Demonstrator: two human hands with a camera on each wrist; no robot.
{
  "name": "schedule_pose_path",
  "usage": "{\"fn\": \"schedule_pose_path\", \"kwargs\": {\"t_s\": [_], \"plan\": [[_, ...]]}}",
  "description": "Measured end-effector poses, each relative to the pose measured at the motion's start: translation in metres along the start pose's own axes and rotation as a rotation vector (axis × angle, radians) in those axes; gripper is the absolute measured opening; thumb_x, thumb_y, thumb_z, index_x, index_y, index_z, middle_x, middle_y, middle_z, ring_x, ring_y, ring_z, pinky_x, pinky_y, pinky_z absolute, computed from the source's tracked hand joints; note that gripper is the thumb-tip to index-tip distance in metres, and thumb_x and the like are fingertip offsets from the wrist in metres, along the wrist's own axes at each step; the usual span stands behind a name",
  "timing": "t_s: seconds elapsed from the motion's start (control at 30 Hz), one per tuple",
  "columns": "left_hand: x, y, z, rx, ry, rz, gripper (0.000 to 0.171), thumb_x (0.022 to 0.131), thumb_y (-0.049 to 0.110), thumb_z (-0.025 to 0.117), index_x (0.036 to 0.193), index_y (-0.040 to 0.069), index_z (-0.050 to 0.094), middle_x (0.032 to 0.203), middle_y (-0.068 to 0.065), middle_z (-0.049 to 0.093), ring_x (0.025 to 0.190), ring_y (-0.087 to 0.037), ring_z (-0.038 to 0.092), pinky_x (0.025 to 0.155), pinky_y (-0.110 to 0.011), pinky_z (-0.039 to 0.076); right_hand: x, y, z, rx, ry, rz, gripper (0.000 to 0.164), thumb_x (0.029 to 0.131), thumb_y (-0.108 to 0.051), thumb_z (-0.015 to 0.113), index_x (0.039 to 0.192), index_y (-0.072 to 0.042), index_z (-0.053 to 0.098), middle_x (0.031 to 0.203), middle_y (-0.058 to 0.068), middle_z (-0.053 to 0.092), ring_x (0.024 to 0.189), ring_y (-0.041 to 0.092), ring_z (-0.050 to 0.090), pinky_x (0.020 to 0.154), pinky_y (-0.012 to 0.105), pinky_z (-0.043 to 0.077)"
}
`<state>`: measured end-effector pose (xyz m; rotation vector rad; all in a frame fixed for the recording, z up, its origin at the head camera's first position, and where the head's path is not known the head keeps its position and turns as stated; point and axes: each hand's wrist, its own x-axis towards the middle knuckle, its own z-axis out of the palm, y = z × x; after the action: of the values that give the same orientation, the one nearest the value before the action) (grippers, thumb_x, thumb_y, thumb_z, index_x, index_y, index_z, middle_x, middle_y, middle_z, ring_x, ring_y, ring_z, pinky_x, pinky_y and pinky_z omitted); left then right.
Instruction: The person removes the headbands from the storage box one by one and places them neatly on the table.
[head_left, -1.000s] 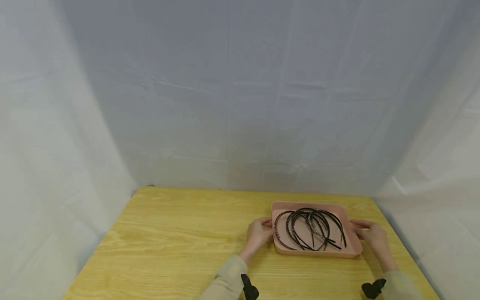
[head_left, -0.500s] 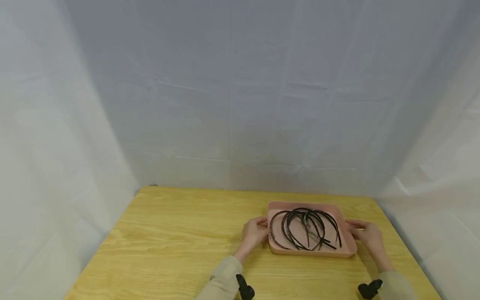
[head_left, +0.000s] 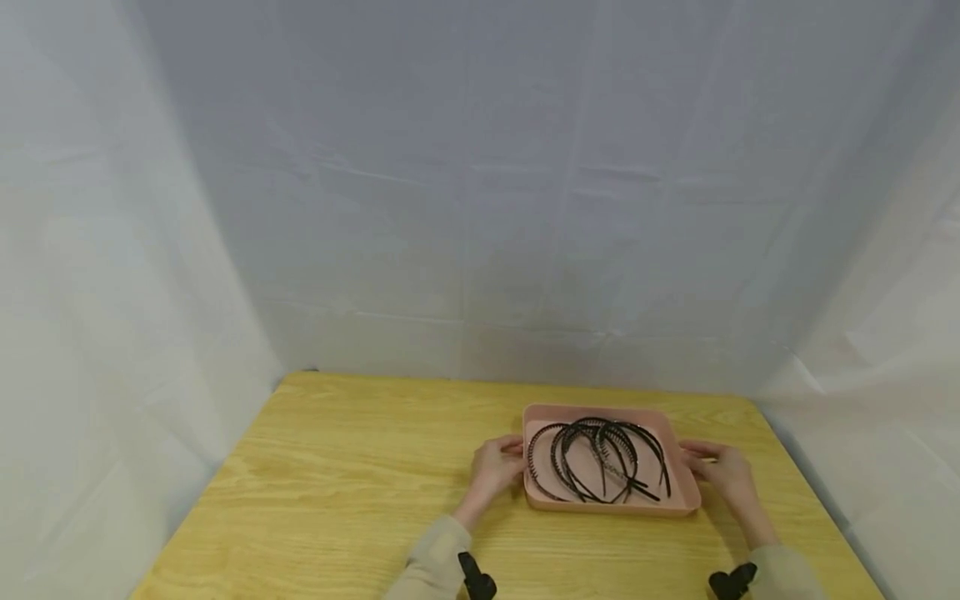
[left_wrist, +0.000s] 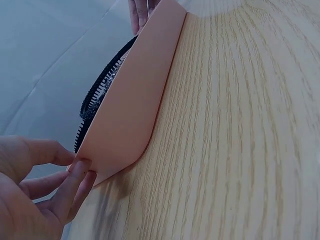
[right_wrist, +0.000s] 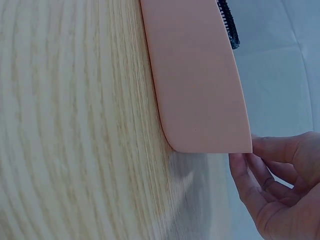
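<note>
In the head view, a pink rectangular tray point(head_left: 611, 507) sits on the wood-grained table point(head_left: 337, 475), right of the table's middle. In it lies an overlapping cluster of dark headbands point(head_left: 633, 481); some have comb teeth along the inner curve, and they cross too closely to be counted. The left hand point(head_left: 495, 467) is at the tray's left short side and the right hand point(head_left: 724, 473) at its right short side. Both arms wear beige sleeves point(head_left: 431, 557), with a black wrist mount point(head_left: 478, 577) near each cuff. Pale, creased sheeting point(head_left: 465, 208) hangs behind the table and on both sides.

In the left wrist view, the left hand is partly closed, pinching the tray's rim at the near end, with fingertips against the outer wall. The tray's long wall runs away from it, its lower edge along the wood. A toothed black headband and a glittery one show above the rim, and fingertips of the other hand appear at the far end.

In the right wrist view, the right hand likewise pinches the tray's rim at its end, its thumb and fingers bent. The tray's lower edge lies along the table, and the end of a dark toothed headband pokes above the rim.
</note>
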<state>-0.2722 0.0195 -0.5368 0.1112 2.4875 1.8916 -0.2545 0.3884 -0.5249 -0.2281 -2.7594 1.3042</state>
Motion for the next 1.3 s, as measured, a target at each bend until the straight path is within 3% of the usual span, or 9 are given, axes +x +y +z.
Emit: {"fn": "schedule_pose_path", "kwargs": {"t_s": [0.2, 0.53, 1.0, 1.3], "plan": [[-0.003, 0.0, -0.004, -0.028, -0.006, -0.021, 0.04, 0.078, -0.009, 0.07, 0.118, -0.008, 0.071, 0.102, -0.02, 0.074, 0.082, -0.022, 0.074, 0.064, -0.03, 0.063, 0.001, 0.001, 0.004, 0.025, -0.01, 0.008, 0.034, 0.1, -0.005, 0.061, 0.129, 0.012, 0.063, 0.112, 0.03, 0.069, 0.078, 0.017, 0.073, 0.068, 0.034, 0.063], [-0.007, 0.003, -0.01, -0.051, -0.031, -0.029, 0.042, 0.081, -0.01, 0.067, 0.122, -0.012, 0.067, 0.108, -0.025, 0.072, 0.091, -0.032, 0.074, 0.067, -0.033, 0.064, 0.002, 0.004, 0.005, 0.018, -0.027, -0.033, 0.033, 0.099, -0.004, 0.063, 0.128, 0.011, 0.064, 0.11, 0.028, 0.07, 0.077, 0.019, 0.074, 0.067, 0.035, 0.063], [-0.005, 0.006, -0.003, -0.058, -0.054, -0.047, 0.042, 0.084, -0.009, 0.068, 0.126, -0.013, 0.064, 0.112, -0.026, 0.07, 0.097, -0.035, 0.073, 0.072, -0.035, 0.064, 0.005, 0.001, 0.001, 0.001, -0.017, 0.004, 0.032, 0.097, -0.004, 0.065, 0.125, 0.01, 0.066, 0.106, 0.026, 0.072, 0.072, 0.018, 0.074, 0.066, 0.038, 0.063], [-0.002, 0.006, 0.001, -0.02, -0.038, -0.026, 0.042, 0.082, -0.011, 0.067, 0.124, -0.012, 0.065, 0.109, -0.024, 0.072, 0.094, -0.032, 0.074, 0.071, -0.032, 0.064, 0.004, 0.003, -0.004, -0.052, -0.002, -0.032, 0.032, 0.095, -0.006, 0.068, 0.123, 0.008, 0.069, 0.105, 0.024, 0.073, 0.07, 0.017, 0.074, 0.064, 0.035, 0.062]]}}
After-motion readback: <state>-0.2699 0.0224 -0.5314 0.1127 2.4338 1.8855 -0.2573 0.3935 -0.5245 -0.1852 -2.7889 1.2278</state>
